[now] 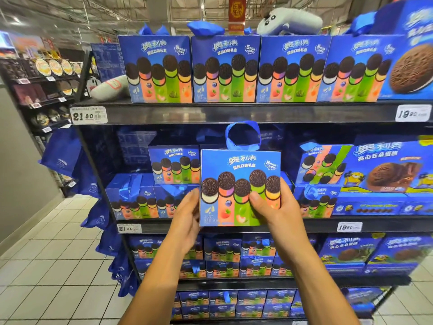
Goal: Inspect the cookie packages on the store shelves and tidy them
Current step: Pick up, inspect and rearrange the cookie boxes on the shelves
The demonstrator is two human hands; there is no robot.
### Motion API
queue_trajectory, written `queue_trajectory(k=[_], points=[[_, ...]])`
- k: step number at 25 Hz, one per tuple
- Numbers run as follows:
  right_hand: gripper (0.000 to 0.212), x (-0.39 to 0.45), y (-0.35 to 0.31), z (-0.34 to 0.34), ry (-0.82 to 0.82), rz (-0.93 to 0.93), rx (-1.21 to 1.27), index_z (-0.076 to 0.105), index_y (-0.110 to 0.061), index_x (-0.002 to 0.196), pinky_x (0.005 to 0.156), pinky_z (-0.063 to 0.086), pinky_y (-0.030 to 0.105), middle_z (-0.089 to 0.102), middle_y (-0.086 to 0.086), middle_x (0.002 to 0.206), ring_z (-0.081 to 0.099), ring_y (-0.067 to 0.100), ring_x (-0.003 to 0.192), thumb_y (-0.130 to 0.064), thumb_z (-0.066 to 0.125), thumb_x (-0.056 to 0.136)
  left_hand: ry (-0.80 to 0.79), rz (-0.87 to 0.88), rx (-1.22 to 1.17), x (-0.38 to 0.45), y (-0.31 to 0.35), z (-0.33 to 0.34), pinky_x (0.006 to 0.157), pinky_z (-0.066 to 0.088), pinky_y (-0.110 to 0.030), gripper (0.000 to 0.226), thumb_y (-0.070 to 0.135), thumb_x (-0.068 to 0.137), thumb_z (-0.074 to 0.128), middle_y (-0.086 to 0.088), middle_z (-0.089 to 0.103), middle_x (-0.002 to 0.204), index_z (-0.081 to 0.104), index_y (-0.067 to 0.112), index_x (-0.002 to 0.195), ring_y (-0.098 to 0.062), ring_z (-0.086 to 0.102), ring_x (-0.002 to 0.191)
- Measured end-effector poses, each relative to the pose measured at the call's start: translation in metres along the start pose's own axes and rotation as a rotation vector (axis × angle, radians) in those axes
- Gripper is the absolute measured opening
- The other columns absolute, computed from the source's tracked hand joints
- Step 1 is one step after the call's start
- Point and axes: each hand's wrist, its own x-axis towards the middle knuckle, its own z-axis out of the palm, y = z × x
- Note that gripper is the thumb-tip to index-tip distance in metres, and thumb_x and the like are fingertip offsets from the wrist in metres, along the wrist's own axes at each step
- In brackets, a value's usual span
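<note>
I hold a blue cookie gift box upright in front of the second shelf, its ribbon handle standing up. My left hand grips its lower left edge. My right hand grips the lower right corner, thumb across the front. Behind it on that shelf stand more of the same boxes, some stacked, and one box leans tilted at the right. Several matching boxes line the top shelf.
Chocolate pie cartons fill the right of the shelves. Plush toys lie on the top boxes and at the shelf's left end. Blue tote bags hang off the left side. A tiled aisle runs along the left.
</note>
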Motion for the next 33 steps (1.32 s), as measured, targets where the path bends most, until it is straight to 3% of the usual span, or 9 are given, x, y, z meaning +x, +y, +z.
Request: queue_trajectory(k=[3,6,9,13,15,17,24,30,33], points=[[0.053,-0.006,0.009,0.001,0.068,0.004,-0.018,0.057,-0.016,0.132,0.097,0.056,0.039,0.073,0.002,0.122,0.068,0.023,0.115,-0.022,0.072,0.082,0.141,0.187,0.12,-0.014,0.015,-0.003,0.086,0.051,-0.039,0.034,0.027,0.098,0.058,-0.012,0.066,0.128,0.061,0.012,0.129,-0.029,0.064,0.113],[0.063,-0.013,0.016,0.007,0.069,-0.003,-0.102,0.051,-0.014,0.141,0.104,0.051,0.049,0.069,0.002,0.13,0.065,0.022,0.121,-0.024,0.074,0.084,-0.131,0.257,0.203,-0.044,0.025,0.003,0.087,0.055,-0.035,0.052,0.062,0.08,0.068,0.0,0.071,0.122,0.067,0.03,0.121,-0.019,0.069,0.11],[0.066,-0.017,0.02,0.015,0.006,-0.014,-0.165,0.045,-0.027,0.148,0.099,0.054,0.028,0.067,-0.011,0.133,0.063,0.007,0.122,-0.029,0.075,0.089,-0.104,0.266,0.241,-0.054,0.022,0.009,0.087,0.058,-0.044,0.063,0.059,0.068,0.08,-0.001,0.073,0.116,0.063,0.029,0.121,-0.025,0.071,0.106],[0.046,-0.011,0.011,0.012,0.002,0.002,-0.269,0.052,-0.05,0.133,0.094,0.038,0.0,0.054,-0.04,0.134,0.047,-0.017,0.126,-0.057,0.056,0.088,-0.028,0.189,0.014,-0.04,0.028,-0.007,0.083,0.058,-0.048,0.058,0.035,0.072,0.076,-0.015,0.073,0.105,0.06,-0.001,0.115,-0.031,0.073,0.092],[0.035,-0.003,0.013,0.005,0.022,0.027,-0.251,0.052,-0.047,0.132,0.088,0.037,-0.003,0.056,-0.043,0.127,0.047,-0.024,0.119,-0.043,0.054,0.098,-0.053,0.138,-0.104,-0.033,0.027,-0.019,0.075,0.061,-0.047,0.048,0.032,0.073,0.071,-0.017,0.074,0.097,0.062,-0.003,0.104,-0.029,0.074,0.085],[0.041,0.001,0.018,0.0,0.04,0.073,-0.229,0.046,-0.038,0.14,0.084,0.039,-0.002,0.053,-0.039,0.132,0.048,-0.026,0.113,-0.028,0.056,0.102,-0.108,0.088,-0.205,-0.028,0.023,-0.027,0.069,0.062,-0.044,0.046,0.035,0.068,0.078,-0.015,0.076,0.096,0.07,0.0,0.098,-0.027,0.075,0.085],[0.06,-0.016,0.02,0.011,0.018,0.086,-0.227,0.062,-0.026,0.127,0.084,0.054,0.018,0.072,-0.012,0.121,0.067,0.006,0.111,-0.062,0.066,0.079,-0.267,-0.044,-0.408,-0.014,0.015,-0.039,0.08,0.06,-0.053,0.072,0.045,0.041,0.098,-0.01,0.074,0.114,0.079,0.018,0.105,-0.031,0.072,0.103],[0.051,-0.019,0.019,0.018,0.044,0.099,-0.272,0.058,-0.033,0.132,0.097,0.051,0.031,0.068,-0.017,0.125,0.064,0.0,0.114,-0.057,0.067,0.088,-0.242,-0.04,-0.412,-0.011,0.016,-0.044,0.073,0.062,-0.048,0.039,0.04,0.071,0.073,-0.01,0.076,0.108,0.08,0.015,0.1,-0.028,0.073,0.097],[0.05,-0.019,0.019,0.02,0.135,0.077,-0.398,0.045,-0.042,0.144,0.101,0.04,0.019,0.05,-0.022,0.145,0.046,-0.012,0.127,-0.047,0.058,0.096,-0.222,0.064,-0.299,-0.018,0.025,-0.041,0.067,0.062,-0.043,0.075,0.038,0.043,0.098,-0.014,0.077,0.094,0.072,-0.001,0.101,-0.027,0.075,0.085]])
